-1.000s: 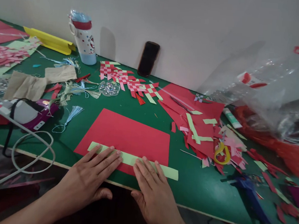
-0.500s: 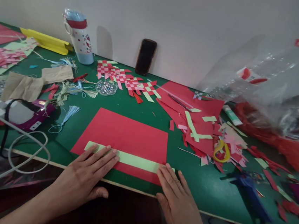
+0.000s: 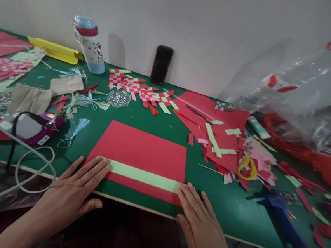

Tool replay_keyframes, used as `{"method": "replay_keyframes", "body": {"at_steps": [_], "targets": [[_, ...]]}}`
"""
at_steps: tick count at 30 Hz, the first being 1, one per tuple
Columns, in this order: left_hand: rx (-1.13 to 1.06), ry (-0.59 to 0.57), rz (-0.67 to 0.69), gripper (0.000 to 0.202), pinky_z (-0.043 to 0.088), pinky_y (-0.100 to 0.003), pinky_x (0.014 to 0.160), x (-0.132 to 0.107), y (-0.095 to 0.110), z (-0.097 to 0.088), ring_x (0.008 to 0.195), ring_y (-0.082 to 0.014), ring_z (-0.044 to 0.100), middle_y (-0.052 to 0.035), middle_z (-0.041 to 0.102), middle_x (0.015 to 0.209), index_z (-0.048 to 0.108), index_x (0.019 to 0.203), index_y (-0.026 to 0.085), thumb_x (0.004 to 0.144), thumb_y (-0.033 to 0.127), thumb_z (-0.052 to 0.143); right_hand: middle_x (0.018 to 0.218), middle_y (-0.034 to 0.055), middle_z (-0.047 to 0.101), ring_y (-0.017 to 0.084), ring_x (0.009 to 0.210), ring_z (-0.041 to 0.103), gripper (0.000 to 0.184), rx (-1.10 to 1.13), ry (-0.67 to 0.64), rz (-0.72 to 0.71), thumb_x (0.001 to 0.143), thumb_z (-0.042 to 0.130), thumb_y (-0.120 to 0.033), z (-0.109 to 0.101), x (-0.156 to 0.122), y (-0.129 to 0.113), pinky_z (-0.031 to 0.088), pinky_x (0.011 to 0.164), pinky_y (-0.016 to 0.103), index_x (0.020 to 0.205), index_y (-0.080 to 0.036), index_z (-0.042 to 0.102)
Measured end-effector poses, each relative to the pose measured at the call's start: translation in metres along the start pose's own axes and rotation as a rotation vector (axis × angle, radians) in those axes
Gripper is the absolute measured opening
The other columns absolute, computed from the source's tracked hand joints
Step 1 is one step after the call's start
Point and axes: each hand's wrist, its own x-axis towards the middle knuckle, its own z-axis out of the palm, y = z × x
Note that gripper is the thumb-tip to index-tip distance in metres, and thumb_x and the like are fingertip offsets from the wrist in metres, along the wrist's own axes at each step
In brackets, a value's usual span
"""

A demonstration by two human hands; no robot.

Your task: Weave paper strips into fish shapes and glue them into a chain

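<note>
A sheet of red paper (image 3: 148, 149) lies flat near the table's front edge. Across its lower part runs a pale green paper strip (image 3: 145, 175), side to side. My left hand (image 3: 79, 184) rests with its fingers stretched out on the strip's left end, covering that end and the sheet's lower left corner. At the other end, my right hand (image 3: 198, 213) lies with its fingertips on the strip and the sheet's lower right edge. Both hands are open, pressing flat and gripping nothing.
Woven paper pieces (image 3: 141, 88), a dish of beads (image 3: 118, 98) and a light blue tassel (image 3: 77, 131) lie beyond and left. Yellow-handled scissors (image 3: 247, 167) sit among paper scraps at right, near a blue glue gun (image 3: 285, 221). A phone (image 3: 161, 65) leans on the wall.
My left hand has slid left along the strip, from partway in to its left end. My right hand stays at the right end. The sheet and strip look unmoved.
</note>
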Motion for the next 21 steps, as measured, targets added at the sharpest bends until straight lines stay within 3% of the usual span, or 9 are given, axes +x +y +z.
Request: {"method": "replay_keyframes", "body": {"at_steps": [6,10,14,16,18,21], "targets": [[-0.013,0.028,-0.020,0.075,0.011,-0.043,0.119,0.000,0.006,-0.002,0.139,-0.0249,0.037,-0.0067,0.043,0.149,0.026,0.151,0.022,0.090,0.062,0.043,0.140,0.0058,0.054,0.026,0.134,0.043,0.057,-0.005,0.034,0.081,0.097,0.042,-0.034,0.001,-0.015,0.016,0.040,0.104,0.047,0.151,-0.022,0.028],[-0.041,0.040,-0.041,0.069,0.014,-0.045,0.118,0.004,0.007,-0.006,0.136,-0.0262,0.042,-0.0071,0.047,0.146,0.034,0.148,0.023,0.091,0.061,0.042,0.139,0.0056,0.055,0.028,0.133,0.043,0.049,-0.026,0.045,0.113,0.096,0.044,-0.033,-0.004,-0.020,0.028,0.041,0.102,0.047,0.143,-0.021,0.042],[-0.097,0.075,-0.127,0.042,0.021,-0.053,0.114,0.029,0.012,-0.017,0.125,-0.0284,0.052,-0.0069,0.062,0.129,0.062,0.120,0.023,0.094,0.052,0.045,0.119,0.0075,0.067,0.025,0.120,0.054,0.031,0.061,0.117,0.164,0.096,0.046,-0.033,-0.007,-0.007,0.031,0.045,0.098,0.042,0.116,-0.019,0.064],[-0.110,0.100,-0.179,0.029,0.028,-0.052,0.109,0.048,0.018,-0.022,0.116,-0.0284,0.056,-0.0075,0.065,0.121,0.067,0.104,0.022,0.095,0.040,0.047,0.107,0.0092,0.069,0.025,0.109,0.059,0.028,0.090,0.145,0.220,0.096,0.047,-0.037,-0.009,0.003,0.030,0.047,0.093,0.042,0.102,-0.019,0.068],[-0.144,0.080,-0.172,0.024,0.037,-0.048,0.101,0.066,0.026,-0.027,0.109,-0.0273,0.057,-0.0082,0.064,0.118,0.065,0.107,0.021,0.094,0.028,0.047,0.103,0.0098,0.068,0.025,0.101,0.060,0.029,0.108,0.122,0.273,0.095,0.047,-0.040,-0.010,0.012,0.030,0.049,0.088,0.042,0.100,-0.020,0.067],[-0.194,0.004,-0.144,0.029,0.043,-0.044,0.089,0.084,0.037,-0.031,0.104,-0.0272,0.056,-0.0091,0.063,0.113,0.059,0.118,0.020,0.093,0.023,0.045,0.108,0.0087,0.066,0.025,0.102,0.059,0.029,0.124,0.048,0.302,0.094,0.046,-0.038,-0.015,0.019,0.030,0.050,0.083,0.040,0.112,-0.024,0.063]]}}
